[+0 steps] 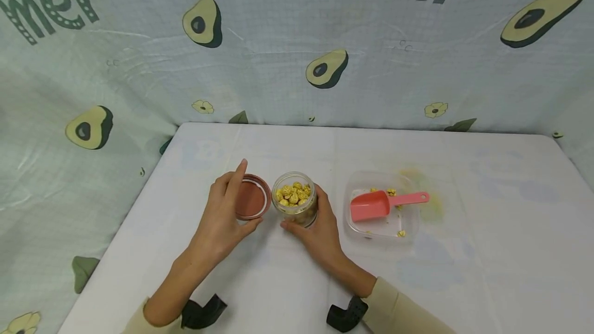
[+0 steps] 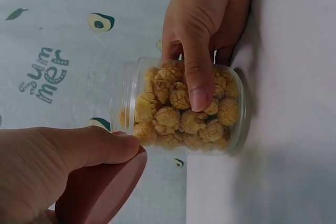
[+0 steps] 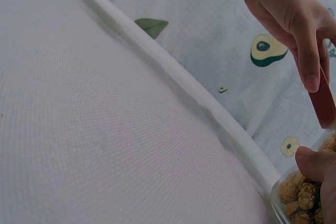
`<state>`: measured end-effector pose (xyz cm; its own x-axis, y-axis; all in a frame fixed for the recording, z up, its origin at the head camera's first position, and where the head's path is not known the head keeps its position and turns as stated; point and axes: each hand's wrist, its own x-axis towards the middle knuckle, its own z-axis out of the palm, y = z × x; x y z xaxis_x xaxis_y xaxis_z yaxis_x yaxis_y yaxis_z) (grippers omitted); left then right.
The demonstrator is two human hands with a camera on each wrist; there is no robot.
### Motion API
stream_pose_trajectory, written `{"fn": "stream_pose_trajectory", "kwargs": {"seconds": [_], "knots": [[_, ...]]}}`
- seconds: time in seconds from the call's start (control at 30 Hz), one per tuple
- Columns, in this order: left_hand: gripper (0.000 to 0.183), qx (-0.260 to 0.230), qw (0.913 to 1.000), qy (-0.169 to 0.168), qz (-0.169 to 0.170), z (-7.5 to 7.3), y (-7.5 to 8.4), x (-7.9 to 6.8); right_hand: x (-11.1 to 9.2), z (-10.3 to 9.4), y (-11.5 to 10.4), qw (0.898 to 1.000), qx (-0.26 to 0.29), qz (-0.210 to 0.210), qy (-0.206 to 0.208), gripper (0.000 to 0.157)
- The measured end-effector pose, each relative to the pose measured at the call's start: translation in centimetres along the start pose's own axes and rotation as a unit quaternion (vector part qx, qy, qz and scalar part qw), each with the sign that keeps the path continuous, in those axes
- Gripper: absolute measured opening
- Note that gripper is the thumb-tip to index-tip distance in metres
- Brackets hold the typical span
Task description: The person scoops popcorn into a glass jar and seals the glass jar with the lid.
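Note:
A clear jar [image 1: 295,211] full of yellow caramel popcorn [image 2: 178,111] stands upright and uncovered on the table. My right hand [image 1: 320,231] grips it from the right, with the thumb [image 2: 197,77] across its near side. Just left of the jar, my left hand [image 1: 220,220] holds a reddish-brown lid [image 1: 251,197] by its edge between thumb and fingers. The lid is tilted, with its inner face and pale ring showing in the head view. In the right wrist view the lid [image 3: 323,103] appears edge-on close to the jar's mouth.
Right of the jar sits a clear plastic container [image 1: 381,228] with a few popcorn pieces [image 1: 401,233] inside. A pink scoop [image 1: 371,206] lies across it, handle pointing right. Behind the white table [image 1: 501,251] hangs an avocado-print cloth [image 1: 269,24].

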<state>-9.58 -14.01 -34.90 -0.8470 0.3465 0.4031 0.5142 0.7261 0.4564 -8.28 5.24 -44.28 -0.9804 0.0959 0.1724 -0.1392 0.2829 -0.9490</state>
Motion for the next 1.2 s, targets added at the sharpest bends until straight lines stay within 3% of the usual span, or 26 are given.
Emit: {"fn": "stream_pose_trajectory", "kwargs": {"seconds": [0.23,0.47,0.67,0.8,1.07,1.2], "knots": [[0.122,-0.004,0.9985,0.025,0.049,-0.2,0.7,0.7,0.0,0.0,0.0,1.000,0.004,0.002,-0.006,0.096],[0.112,-0.090,0.9939,0.020,0.060,0.4,1.1,1.9,0.0,-0.1,0.0,1.000,0.005,0.002,-0.009,0.094],[0.101,-0.141,0.9883,-0.017,0.056,1.0,1.3,3.0,0.0,-0.2,0.0,1.000,0.004,-0.004,-0.010,0.093],[0.090,-0.142,0.9864,-0.054,0.062,1.3,1.5,3.6,0.0,-0.2,0.0,1.000,0.010,-0.011,-0.011,0.092],[0.080,-0.094,0.9837,-0.129,0.083,1.7,2.2,4.8,0.1,-0.2,0.3,1.000,0.015,-0.021,-0.010,0.088],[0.078,-0.059,0.9840,-0.148,0.079,1.9,2.5,5.2,0.1,-0.3,0.3,0.999,0.015,-0.025,-0.015,0.087]]}}
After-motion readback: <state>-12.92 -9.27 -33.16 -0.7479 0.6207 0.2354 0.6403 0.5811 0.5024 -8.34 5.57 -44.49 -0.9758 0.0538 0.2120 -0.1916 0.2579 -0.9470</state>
